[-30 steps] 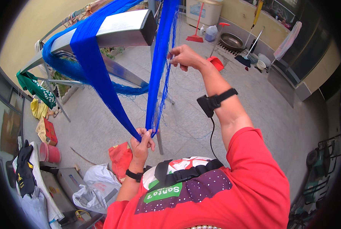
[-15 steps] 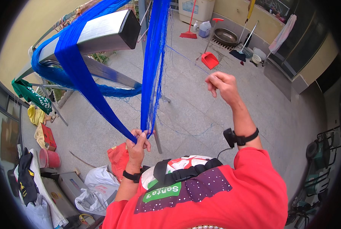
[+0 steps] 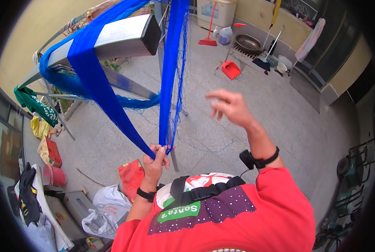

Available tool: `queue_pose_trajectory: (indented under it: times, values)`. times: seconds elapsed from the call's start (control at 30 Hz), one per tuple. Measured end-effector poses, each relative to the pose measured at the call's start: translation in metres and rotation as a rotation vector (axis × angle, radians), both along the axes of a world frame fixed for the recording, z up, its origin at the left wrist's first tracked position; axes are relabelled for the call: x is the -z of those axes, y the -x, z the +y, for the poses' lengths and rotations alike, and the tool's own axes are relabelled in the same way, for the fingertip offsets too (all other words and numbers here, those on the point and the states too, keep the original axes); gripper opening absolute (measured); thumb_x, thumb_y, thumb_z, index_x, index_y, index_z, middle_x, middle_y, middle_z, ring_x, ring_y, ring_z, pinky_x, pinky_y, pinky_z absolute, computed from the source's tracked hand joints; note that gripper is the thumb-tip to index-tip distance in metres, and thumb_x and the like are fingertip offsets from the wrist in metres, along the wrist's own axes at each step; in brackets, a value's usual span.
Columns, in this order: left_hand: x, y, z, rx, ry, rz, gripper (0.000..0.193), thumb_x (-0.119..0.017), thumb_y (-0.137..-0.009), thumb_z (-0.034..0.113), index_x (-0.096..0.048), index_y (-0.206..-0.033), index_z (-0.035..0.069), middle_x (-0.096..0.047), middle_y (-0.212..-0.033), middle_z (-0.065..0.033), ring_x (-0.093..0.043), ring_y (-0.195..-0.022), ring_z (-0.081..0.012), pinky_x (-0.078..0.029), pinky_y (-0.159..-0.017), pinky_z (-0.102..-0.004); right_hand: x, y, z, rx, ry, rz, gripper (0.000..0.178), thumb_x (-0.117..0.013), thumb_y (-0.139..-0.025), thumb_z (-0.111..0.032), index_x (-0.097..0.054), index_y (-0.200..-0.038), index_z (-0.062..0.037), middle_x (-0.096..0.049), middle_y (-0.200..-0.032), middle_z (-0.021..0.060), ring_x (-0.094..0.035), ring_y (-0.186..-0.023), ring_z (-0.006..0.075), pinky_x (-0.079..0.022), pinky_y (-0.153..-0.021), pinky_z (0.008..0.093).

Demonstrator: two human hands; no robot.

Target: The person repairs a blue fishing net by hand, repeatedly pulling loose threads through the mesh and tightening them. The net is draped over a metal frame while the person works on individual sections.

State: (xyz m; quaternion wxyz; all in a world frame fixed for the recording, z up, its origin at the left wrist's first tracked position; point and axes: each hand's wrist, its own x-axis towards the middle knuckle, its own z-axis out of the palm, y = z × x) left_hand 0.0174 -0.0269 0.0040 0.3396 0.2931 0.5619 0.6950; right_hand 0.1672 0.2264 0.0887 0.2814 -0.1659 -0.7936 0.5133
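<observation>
A long skein of bright blue thread [image 3: 99, 84] drapes over a square metal bar [image 3: 122, 38] with a black end cap. Its two sides run down and meet at my left hand [image 3: 154, 166], whose fingers pinch them together. Loose strands fray along the right side of the skein. My right hand [image 3: 231, 110] is in the air to the right, apart from the skein. Its fingers are loosely spread and slightly blurred, and I see nothing held in them. A darker blue skein [image 3: 66, 84] hangs behind, on the same metal frame.
A red dustpan [image 3: 230, 70], a red broom [image 3: 207, 41] and a metal basin [image 3: 248, 43] are by the far wall. White plastic bags [image 3: 108, 210] and a red bag [image 3: 131, 178] lie at lower left. A green cloth [image 3: 35, 107] hangs on the frame's left.
My right hand has come left and down toward the skein, its fingers loosening. The thread that stretched from the skein to it no longer shows. My left hand keeps its pinch.
</observation>
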Motion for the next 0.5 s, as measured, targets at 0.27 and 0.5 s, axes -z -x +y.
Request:
queue_pose_trajectory:
  times: [0.27, 0.5]
  values:
    - [0.003, -0.001, 0.001, -0.002, 0.008, -0.021, 0.014, -0.047, -0.094, 0.015, -0.049, -0.09, 0.001, -0.066, -0.093, -0.0218, -0.048, -0.043, -0.0069, -0.032, -0.042, -0.019, -0.07, 0.137, 0.054, 0.245, 0.2, 0.224, 0.025, -0.057, -0.087, -0.008, -0.059, -0.107, 0.0081, -0.063, -0.087, 0.0118, -0.059, -0.054, 0.0125, -0.044, -0.039, 0.0243]
    - [0.003, -0.003, 0.003, -0.028, -0.024, -0.004, 0.018, -0.047, -0.094, 0.017, -0.048, -0.09, 0.0, -0.065, -0.095, -0.0258, -0.048, -0.041, -0.008, -0.031, -0.039, -0.0176, -0.057, 0.161, 0.084, 0.102, 0.572, 0.086, 0.007, -0.061, -0.083, -0.006, -0.059, -0.078, -0.0012, -0.061, -0.067, 0.0081, -0.052, -0.045, 0.0097, -0.039, -0.035, 0.0244]
